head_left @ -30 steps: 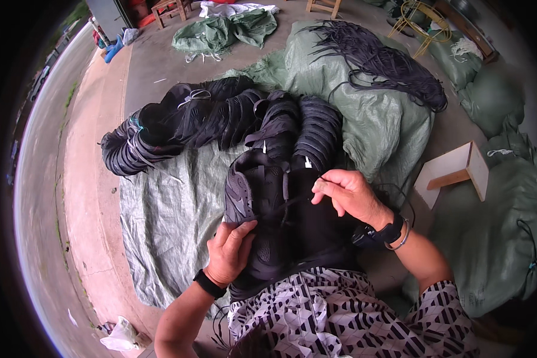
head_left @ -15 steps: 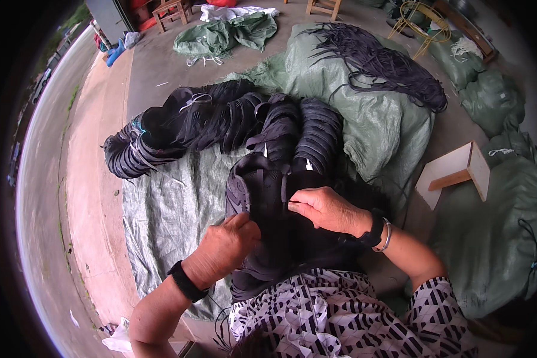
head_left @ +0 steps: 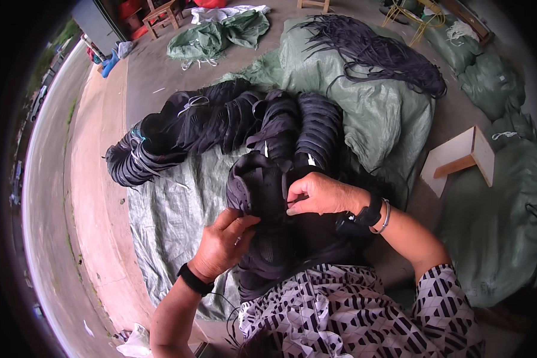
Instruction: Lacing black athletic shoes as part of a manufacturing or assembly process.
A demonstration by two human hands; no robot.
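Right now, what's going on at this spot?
A person is working with bare hands on a dark shoe upper close to their body. The left hand is at its left side, the right hand at its right opening edge, fingertips close together; it's too dark to tell if a lace is pinched there. Just beyond, rows of nested dark uppers lie partly on a green sheet, with a heap of dark strands farther off.

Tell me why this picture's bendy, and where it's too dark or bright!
In the head view, the wide lens bends the pavement and blackens the corners; in the head view, the dark shoe hides details, while the road glares white along its edge.
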